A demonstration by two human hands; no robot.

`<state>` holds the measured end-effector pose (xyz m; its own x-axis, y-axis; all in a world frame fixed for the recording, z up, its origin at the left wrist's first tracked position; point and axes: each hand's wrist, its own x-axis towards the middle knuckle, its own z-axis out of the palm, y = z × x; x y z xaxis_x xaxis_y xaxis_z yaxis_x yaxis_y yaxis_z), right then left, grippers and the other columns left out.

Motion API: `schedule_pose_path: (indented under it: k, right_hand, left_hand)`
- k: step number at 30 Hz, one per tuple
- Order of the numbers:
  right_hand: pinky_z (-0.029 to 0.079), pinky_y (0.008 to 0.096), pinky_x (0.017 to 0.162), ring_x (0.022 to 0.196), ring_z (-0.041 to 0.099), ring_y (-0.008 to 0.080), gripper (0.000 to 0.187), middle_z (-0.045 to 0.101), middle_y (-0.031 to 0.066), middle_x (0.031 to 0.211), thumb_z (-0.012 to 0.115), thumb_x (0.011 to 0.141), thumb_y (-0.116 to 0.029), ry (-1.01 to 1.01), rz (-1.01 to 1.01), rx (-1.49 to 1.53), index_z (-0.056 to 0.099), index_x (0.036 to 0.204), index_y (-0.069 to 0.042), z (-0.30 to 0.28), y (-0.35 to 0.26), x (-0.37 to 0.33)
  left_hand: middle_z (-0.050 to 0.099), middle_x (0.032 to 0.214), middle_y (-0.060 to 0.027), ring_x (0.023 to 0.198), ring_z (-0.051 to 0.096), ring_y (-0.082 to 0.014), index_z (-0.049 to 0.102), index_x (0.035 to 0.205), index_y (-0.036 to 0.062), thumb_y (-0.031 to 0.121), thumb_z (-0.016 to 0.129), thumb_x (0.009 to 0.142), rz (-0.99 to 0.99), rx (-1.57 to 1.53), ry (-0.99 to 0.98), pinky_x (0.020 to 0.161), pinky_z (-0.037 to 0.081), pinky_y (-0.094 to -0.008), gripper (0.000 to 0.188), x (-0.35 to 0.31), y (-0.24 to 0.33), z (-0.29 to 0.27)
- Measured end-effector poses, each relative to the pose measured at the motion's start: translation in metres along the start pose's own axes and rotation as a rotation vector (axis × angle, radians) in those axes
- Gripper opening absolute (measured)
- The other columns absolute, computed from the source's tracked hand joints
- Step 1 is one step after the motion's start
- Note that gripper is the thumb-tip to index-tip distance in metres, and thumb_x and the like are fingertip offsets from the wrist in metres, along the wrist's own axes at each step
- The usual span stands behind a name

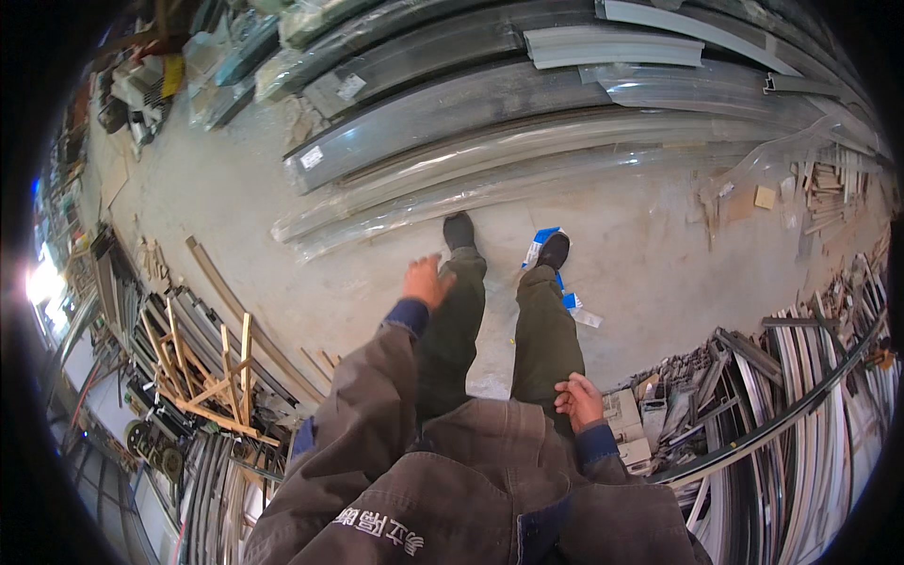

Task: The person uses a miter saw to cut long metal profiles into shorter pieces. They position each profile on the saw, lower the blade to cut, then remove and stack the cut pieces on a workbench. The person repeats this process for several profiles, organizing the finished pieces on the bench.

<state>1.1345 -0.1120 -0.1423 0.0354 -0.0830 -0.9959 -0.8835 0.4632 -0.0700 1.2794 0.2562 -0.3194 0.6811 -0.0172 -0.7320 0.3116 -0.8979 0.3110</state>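
My left hand [428, 282] is in front of my left thigh, above the dark green trouser leg [461, 311]. Its thumb stands away from the fingers and it holds nothing. Beside my right thigh hangs my right hand [579, 400], its fingers loosely bent and a little apart, with nothing visible in them. My right shoe [554, 250] is on a blue and white piece of packaging [535, 247] on the floor. The left shoe [459, 231] touches or nearly touches the plastic-wrapped long profiles [395, 221] ahead.
Long grey wrapped panels [452, 108] lie across the floor ahead. Wooden frame pieces [212, 377] and metal profiles are stacked at the left. More long profiles [782, 424] and offcuts lie at the right. Short wood pieces [826, 193] sit at the far right. Concrete floor [207, 198] runs between.
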Motion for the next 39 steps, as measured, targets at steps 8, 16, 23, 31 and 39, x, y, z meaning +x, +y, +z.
schedule_pose_path:
  k: [8, 16, 23, 31, 39]
  right_hand:
    - [0.053, 0.0356, 0.048, 0.059, 0.064, 0.0254, 0.032, 0.067, 0.0214, 0.093, 0.052, 0.100, -0.018, 0.069, -0.027, 0.120, 0.047, 0.127, -0.004, -0.005, 0.005, 0.028]
    - [0.050, 0.0367, 0.043, 0.056, 0.064, 0.0289, 0.033, 0.068, 0.0241, 0.090, 0.057, 0.099, -0.029, 0.072, -0.090, 0.160, 0.053, 0.126, -0.012, -0.024, -0.005, 0.035]
    - [0.051, 0.0384, 0.044, 0.057, 0.065, 0.0302, 0.034, 0.069, 0.0242, 0.091, 0.056, 0.099, -0.030, 0.016, -0.073, 0.235, 0.054, 0.128, -0.013, -0.035, -0.004, 0.040]
    - [0.053, 0.0393, 0.051, 0.063, 0.067, 0.0317, 0.037, 0.068, 0.0257, 0.098, 0.053, 0.100, -0.028, -0.037, 0.021, 0.349, 0.049, 0.134, -0.015, -0.036, -0.013, 0.044]
    - [0.052, 0.0382, 0.052, 0.067, 0.068, 0.0312, 0.035, 0.068, 0.0262, 0.101, 0.048, 0.102, -0.023, -0.111, 0.000, 0.392, 0.048, 0.135, -0.014, -0.037, -0.016, 0.044]
  left_hand:
    - [0.063, 0.115, -0.0248, 0.111, 0.057, -0.0430, 0.060, 0.119, 0.0006, 0.026, 0.059, 0.092, 0.157, -0.080, -0.006, 0.096, 0.046, -0.0490, 0.037, 0.225, -0.031, 0.042]
    - [0.042, 0.144, -0.0211, 0.132, 0.042, -0.0418, 0.037, 0.143, 0.0027, 0.021, 0.065, 0.086, 0.219, 0.257, 0.200, 0.108, 0.037, -0.0499, 0.066, 0.314, -0.039, 0.079]
    - [0.047, 0.136, -0.0197, 0.126, 0.048, -0.0380, 0.035, 0.146, 0.0061, 0.022, 0.073, 0.078, 0.078, 0.582, 0.243, 0.103, 0.040, -0.0527, 0.079, 0.327, -0.033, 0.098]
    - [0.052, 0.103, -0.0142, 0.102, 0.057, -0.0340, 0.049, 0.108, 0.0065, 0.007, 0.061, 0.079, 0.210, 0.413, 0.388, 0.083, 0.050, -0.0447, 0.032, 0.312, -0.044, 0.110]
    - [0.053, 0.105, -0.0121, 0.102, 0.059, -0.0307, 0.048, 0.109, 0.0068, 0.008, 0.058, 0.085, 0.162, 0.651, 0.385, 0.080, 0.055, -0.0394, 0.026, 0.324, -0.063, 0.120]
